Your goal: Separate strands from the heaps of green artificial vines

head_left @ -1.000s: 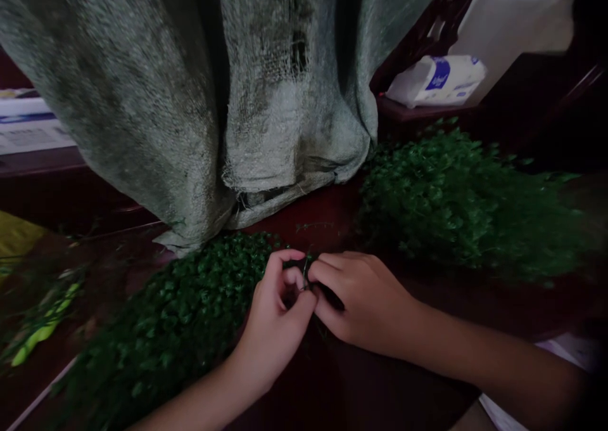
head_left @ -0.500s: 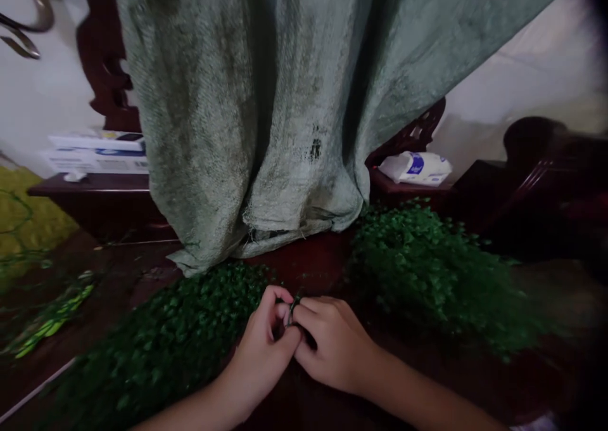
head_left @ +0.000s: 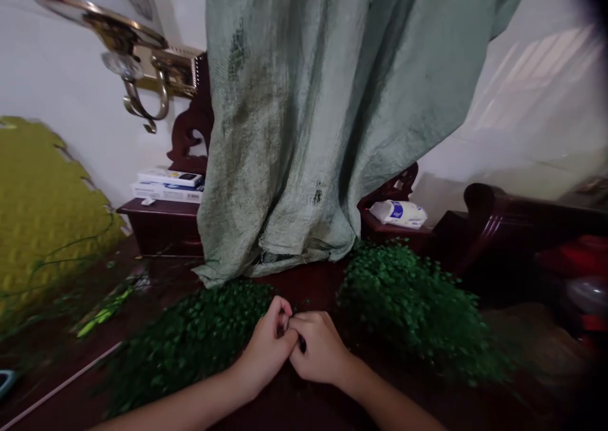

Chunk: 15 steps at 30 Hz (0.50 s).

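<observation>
I see the left hand (head_left: 266,348) and right hand (head_left: 320,352) closed, their fingertips pressed together on something too small to identify. Hold both pinches tight and close, wrists low on the tabletop (head_left: 308,282). The left foliage heap (head_left: 190,342) lies just beside the left hand, and the right foliage heap (head_left: 408,304) is near the right. Beyond the hands hangs a woven green cloth (head_left: 323,133). The room is dim.
</observation>
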Available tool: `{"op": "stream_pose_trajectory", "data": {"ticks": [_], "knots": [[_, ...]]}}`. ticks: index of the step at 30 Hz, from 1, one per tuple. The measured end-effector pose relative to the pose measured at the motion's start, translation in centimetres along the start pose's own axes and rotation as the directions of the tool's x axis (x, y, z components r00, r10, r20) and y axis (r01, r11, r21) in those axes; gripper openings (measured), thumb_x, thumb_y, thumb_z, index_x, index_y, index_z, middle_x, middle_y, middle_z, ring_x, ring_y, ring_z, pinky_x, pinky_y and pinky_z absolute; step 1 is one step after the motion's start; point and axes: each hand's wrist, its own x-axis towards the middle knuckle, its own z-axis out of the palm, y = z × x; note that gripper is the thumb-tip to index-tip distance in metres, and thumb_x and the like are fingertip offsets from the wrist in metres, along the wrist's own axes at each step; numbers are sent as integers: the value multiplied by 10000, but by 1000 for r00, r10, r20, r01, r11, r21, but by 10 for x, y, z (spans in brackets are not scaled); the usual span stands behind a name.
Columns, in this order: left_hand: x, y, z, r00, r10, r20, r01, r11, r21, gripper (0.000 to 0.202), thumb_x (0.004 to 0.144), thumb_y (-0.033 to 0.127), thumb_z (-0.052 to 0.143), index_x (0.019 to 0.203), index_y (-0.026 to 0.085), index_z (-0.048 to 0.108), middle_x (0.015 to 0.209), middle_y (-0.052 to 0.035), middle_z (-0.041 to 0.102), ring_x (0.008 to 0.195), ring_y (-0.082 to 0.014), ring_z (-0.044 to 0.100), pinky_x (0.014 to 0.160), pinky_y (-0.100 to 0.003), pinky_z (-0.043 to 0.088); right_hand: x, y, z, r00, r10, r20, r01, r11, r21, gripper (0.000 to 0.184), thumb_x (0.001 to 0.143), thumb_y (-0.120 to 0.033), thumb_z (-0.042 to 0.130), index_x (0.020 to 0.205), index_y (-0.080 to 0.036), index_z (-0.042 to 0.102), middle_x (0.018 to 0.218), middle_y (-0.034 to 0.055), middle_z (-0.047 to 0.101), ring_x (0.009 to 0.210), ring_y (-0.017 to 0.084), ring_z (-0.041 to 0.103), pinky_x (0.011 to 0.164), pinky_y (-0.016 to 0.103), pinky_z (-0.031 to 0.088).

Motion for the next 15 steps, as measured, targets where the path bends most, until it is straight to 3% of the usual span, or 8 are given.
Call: {"op": "stream_pose_trajectory", "data": {"ticks": [6, 15], "knots": [[-2, -3, 0, 999, 34, -18, -33, 998, 57, 194, 712, 92, 469, 855, 219, 438, 600, 88, 426, 575, -122, 439, 547, -227, 324, 0, 7, -2, 995, -104, -10, 105, 993, 61, 138, 676, -115, 500, 730, -189, 603, 687, 4, 658, 582, 145, 588, 555, 242, 346], [-1, -6, 0, 997, 77, -28, -76, 996, 56, 168, 713, 114, 490, 845, 215, 476, 638, 72, 429, 629, -138, 468, 599, -241, 361, 2, 14, -1, 991, -125, -40, 127, 991, 40, 87, 667, -120, 495, 663, -191, 545, 630, -14, 596, 539, 120, 527, 525, 239, 311]]}}
